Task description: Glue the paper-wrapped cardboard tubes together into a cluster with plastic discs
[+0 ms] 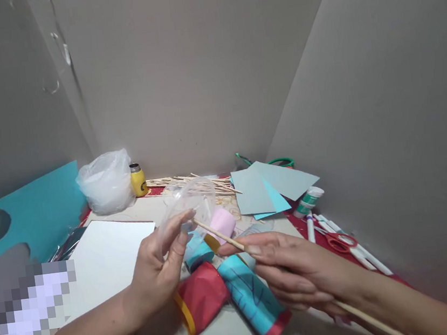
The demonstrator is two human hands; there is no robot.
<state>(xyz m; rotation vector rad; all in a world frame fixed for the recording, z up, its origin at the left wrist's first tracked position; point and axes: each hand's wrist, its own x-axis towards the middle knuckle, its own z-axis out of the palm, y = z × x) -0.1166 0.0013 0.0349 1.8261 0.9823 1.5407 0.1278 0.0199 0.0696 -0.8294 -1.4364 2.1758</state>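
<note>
My left hand [160, 267] holds a clear plastic cup [189, 201] by its rim, fingers curled around it, above the table. My right hand [297, 270] pinches a long thin wooden stick [219, 236]. The stick's tip touches the cup near my left fingertips, and its other end runs back under my right wrist. Below the hands lie paper-wrapped rolls: a red one with a yellow band [199, 298], a teal one with a red end [253, 297], a smaller teal one [197, 252] and a pink one [223, 223].
A white sheet [107, 255] lies at the left by a teal card [41, 209], a plastic bag [105, 182] and a yellow bottle [138, 180]. Several sticks [193, 182] lie at the back. Grey-blue papers [270, 186], markers [364, 253], red scissors [340, 240] and a glue bottle [309, 200] lie right. Grey cardboard walls surround the table.
</note>
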